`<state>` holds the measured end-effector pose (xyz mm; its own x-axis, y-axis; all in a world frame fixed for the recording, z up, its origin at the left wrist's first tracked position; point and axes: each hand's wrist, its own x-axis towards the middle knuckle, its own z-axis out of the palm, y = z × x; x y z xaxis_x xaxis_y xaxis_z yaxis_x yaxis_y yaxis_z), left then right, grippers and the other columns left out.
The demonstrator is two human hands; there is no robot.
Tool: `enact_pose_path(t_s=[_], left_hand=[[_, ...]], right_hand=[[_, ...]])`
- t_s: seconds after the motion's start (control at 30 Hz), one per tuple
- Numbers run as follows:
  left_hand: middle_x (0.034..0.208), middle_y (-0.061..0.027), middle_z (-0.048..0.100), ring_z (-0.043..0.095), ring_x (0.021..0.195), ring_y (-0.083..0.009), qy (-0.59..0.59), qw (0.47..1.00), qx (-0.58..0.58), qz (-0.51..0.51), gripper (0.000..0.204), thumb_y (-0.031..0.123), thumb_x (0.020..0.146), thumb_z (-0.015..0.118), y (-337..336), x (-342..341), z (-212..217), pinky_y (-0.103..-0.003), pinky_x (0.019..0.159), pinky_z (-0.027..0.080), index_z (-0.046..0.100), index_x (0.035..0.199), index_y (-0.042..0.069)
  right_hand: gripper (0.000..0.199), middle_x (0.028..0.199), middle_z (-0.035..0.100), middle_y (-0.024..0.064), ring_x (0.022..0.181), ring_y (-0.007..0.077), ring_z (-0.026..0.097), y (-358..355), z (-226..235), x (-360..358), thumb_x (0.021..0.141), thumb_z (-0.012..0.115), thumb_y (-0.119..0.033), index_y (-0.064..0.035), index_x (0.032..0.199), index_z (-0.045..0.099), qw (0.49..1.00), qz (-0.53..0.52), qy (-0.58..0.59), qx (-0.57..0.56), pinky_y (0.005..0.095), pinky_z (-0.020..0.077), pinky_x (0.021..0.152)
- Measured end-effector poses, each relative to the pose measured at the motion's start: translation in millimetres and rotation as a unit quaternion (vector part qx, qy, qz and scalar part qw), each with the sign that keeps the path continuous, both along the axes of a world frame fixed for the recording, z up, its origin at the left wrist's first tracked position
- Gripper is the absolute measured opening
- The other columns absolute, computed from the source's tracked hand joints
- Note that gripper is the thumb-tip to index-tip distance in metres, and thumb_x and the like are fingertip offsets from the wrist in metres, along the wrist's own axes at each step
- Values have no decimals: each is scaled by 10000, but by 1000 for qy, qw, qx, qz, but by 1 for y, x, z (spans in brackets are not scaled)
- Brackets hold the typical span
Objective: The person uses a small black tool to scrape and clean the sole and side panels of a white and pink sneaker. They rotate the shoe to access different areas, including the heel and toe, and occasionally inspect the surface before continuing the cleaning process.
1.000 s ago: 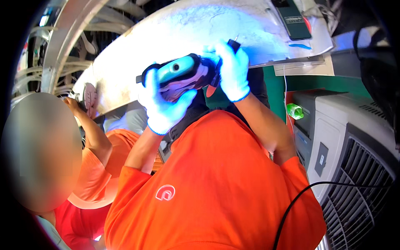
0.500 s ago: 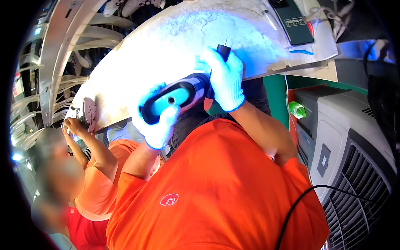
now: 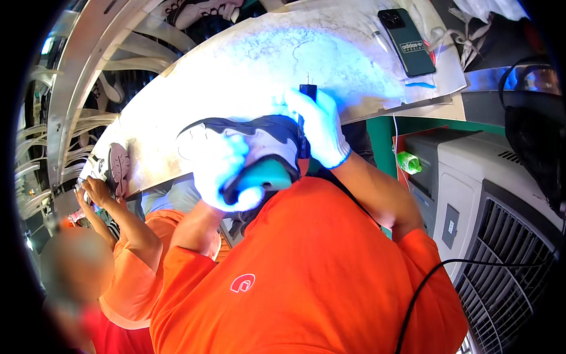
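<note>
Both my hands wear white gloves, lit bluish. My left hand [image 3: 221,171] is wrapped round a sneaker [image 3: 262,141] with a dark and white upper, its teal inside [image 3: 265,175] facing me. The toe end points left, over the front part of the worktable [image 3: 236,65]. At the sneaker's right end, my right hand [image 3: 323,127] is closed round a slim black tool [image 3: 307,91] with a thin metal tip pointing away from me. An orange-red end of the tool shows below that hand. The glare hides some of the fingers.
A dark phone [image 3: 408,44] lies at the table's far right, with a small blue strip [image 3: 420,85] near it. To my left a co-worker's hands [image 3: 94,192] hold another shoe [image 3: 118,168]. A rack with shoes stands far left; a grey vented machine [image 3: 501,206] is on my right.
The sneaker has been turned so its side shows and its opening tilts toward me. The black tool stands more upright, still in my right hand. The view has shifted slightly.
</note>
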<state>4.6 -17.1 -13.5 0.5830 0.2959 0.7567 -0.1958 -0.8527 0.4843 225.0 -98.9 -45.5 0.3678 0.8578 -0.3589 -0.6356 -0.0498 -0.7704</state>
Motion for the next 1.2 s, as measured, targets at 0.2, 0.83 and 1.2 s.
enact_pose_path(t_s=[0.2, 0.83, 1.2], left_hand=[[860, -177, 759, 776, 811, -381, 99, 993, 59, 21, 570, 545, 973, 793, -1, 0, 24, -477, 713, 621, 722, 835, -4], [878, -170, 781, 789, 777, -360, 95, 995, 28, 7, 459, 445, 899, 828, 12, 4, 20, -455, 681, 634, 749, 878, -7], [954, -173, 777, 783, 854, -362, -18, 1000, -5, 23, 489, 490, 911, 827, 11, 11, 13, -452, 754, 624, 749, 985, 12]], right_hand=[[259, 873, 736, 14, 840, 133, 687, 4, 2, 6, 1018, 735, -216, 39, 990, 773, 958, 111, -262, -21, 304, 555, 815], [258, 839, 667, 35, 802, 127, 603, 64, 24, 20, 990, 750, -238, 15, 975, 707, 877, 379, -290, 59, 338, 535, 789], [402, 1054, 701, 220, 934, 434, 683, 121, 5, 32, 996, 768, -417, -61, 1182, 747, 657, 161, -714, 181, 550, 564, 834]])
